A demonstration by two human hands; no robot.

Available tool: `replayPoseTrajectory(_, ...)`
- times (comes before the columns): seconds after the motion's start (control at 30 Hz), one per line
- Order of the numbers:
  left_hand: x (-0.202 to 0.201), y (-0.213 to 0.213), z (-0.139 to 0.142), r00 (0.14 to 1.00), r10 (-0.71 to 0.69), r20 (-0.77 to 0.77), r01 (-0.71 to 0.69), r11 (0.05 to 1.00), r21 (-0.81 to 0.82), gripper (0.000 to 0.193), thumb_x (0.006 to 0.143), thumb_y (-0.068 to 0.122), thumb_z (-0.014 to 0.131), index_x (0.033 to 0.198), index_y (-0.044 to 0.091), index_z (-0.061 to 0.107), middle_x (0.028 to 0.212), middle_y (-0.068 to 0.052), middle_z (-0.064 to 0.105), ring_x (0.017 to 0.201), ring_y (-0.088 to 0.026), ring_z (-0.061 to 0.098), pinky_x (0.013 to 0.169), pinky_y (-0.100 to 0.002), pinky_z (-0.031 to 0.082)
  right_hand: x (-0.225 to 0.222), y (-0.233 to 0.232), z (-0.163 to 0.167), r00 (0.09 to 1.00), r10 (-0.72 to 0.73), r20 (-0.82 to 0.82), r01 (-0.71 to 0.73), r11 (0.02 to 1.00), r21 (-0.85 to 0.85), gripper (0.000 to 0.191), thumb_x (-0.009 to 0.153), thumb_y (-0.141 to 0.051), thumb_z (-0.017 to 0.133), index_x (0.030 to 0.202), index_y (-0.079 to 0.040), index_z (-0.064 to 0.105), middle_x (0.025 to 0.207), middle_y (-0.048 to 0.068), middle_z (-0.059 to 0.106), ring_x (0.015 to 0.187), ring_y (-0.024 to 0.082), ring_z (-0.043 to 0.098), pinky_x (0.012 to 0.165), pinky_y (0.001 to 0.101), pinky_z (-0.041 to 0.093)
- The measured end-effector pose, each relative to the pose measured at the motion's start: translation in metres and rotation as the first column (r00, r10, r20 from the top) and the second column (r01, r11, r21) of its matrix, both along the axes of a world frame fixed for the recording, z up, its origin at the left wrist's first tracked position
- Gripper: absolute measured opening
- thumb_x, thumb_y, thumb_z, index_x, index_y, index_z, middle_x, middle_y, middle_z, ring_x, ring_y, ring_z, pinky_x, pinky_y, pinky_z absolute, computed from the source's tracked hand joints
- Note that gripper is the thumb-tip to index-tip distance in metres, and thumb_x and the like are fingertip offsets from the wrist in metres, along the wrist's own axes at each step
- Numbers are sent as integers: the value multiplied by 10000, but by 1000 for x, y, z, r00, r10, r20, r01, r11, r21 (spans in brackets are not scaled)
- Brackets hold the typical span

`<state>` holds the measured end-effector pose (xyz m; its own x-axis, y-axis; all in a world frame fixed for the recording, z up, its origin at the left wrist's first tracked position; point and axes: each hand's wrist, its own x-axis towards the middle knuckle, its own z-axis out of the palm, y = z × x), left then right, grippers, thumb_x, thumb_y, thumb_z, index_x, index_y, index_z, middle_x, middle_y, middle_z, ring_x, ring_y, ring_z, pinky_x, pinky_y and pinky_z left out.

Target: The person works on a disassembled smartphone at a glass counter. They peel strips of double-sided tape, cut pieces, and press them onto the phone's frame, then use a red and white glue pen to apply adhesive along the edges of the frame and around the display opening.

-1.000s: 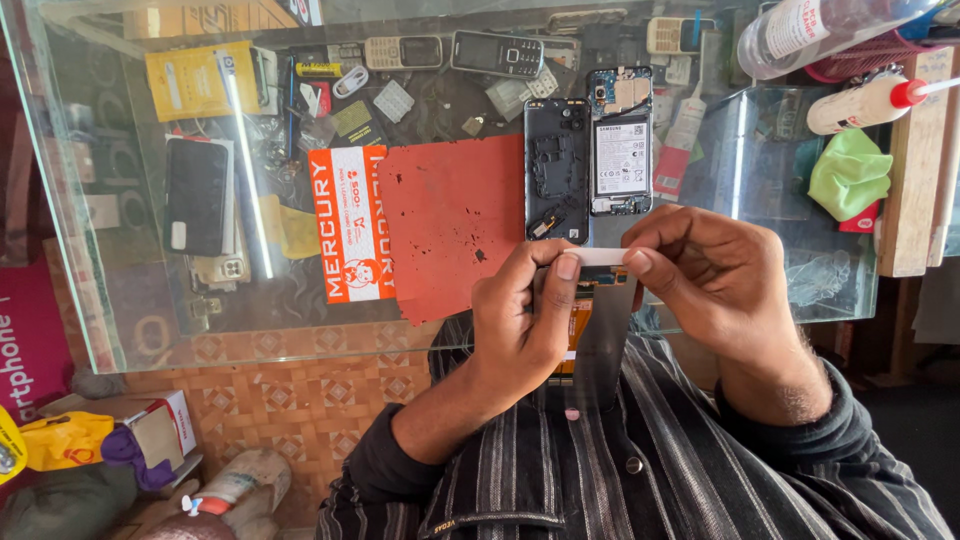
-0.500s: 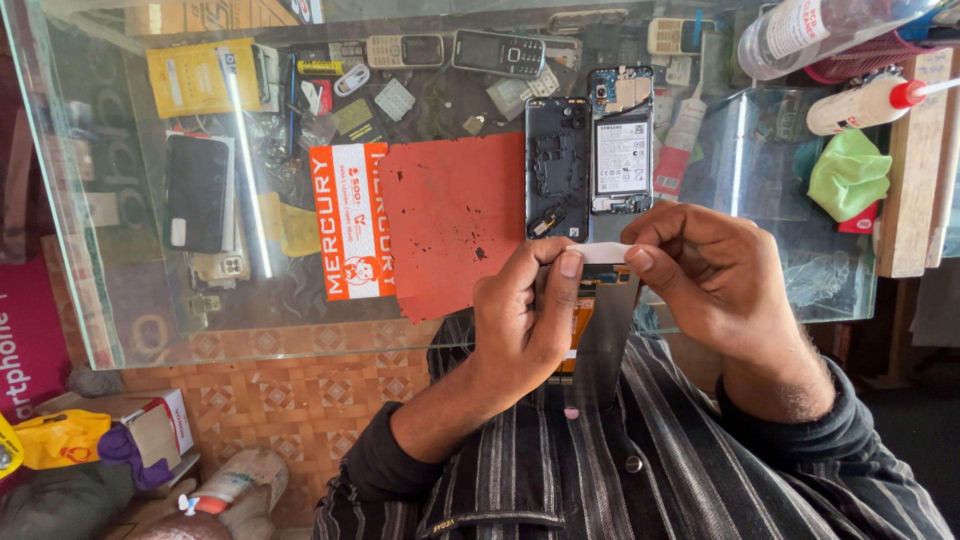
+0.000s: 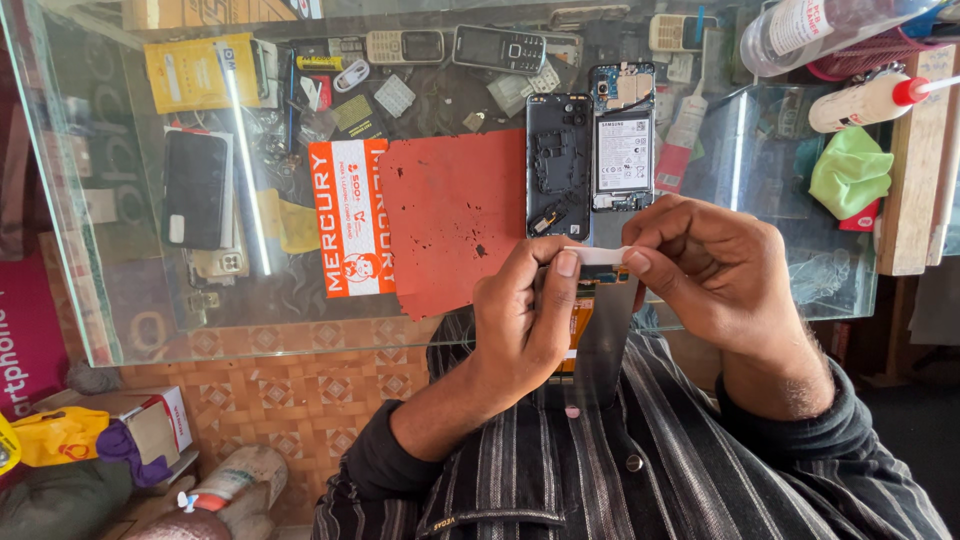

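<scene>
White strip [image 3: 598, 255] sits pinched between both hands just above the near edge of the glass table [image 3: 120, 300], over a dark phone screen panel [image 3: 603, 340] held upright against the striped shirt. Little has changed since half a second ago; the hands have stayed put. Left hand [image 3: 525, 315] and right hand [image 3: 715, 265] are each closed, fingertips gripping opposite ends of the strip. An opened phone [image 3: 622, 135] lies beside the red mat [image 3: 455, 220].
</scene>
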<state>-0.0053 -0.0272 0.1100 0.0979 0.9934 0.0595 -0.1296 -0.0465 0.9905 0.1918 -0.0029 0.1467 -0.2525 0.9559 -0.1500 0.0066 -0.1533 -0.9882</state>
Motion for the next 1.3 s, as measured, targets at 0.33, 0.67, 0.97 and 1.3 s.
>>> replayPoseTrajectory(0.33,-1,0,3,1000,-18,23,18,1000,-22,167,1130,107,498,1141,-17,609,729,16,638,635,22,560,522,-208,430,1,-1,-1,1000,24,-18,-23,999,36,44,1011,59,640,1041,83,617,1068,119,652,923,78,592,750,229,515)
replayPoseTrajectory(0.67,1,-2,-4,999,35,-2,-35,999,16,133,1126,89,538,1110,-10,626,679,45,546,608,27,461,513,-221,333,5,1,-5,996,43,-82,-44,999,-6,74,1009,45,645,1060,97,640,1099,139,666,928,96,611,754,235,512)
replayPoseTrajectory(0.97,1,-4,-4,1000,26,0,-26,1000,-12,169,1137,103,526,1104,-30,625,699,32,558,634,27,459,534,-213,352,9,8,-5,953,68,-297,-82,996,-33,207,994,-83,599,1066,92,682,1121,170,686,955,166,703,747,283,589)
replayPoseTrajectory(1.3,2,-3,-2,999,20,40,-19,1000,-22,156,1138,78,515,1136,-40,617,828,-38,696,727,-6,611,606,-199,483,4,4,3,993,99,69,-108,983,149,166,932,34,695,1082,104,675,1149,161,677,1037,157,683,871,272,587)
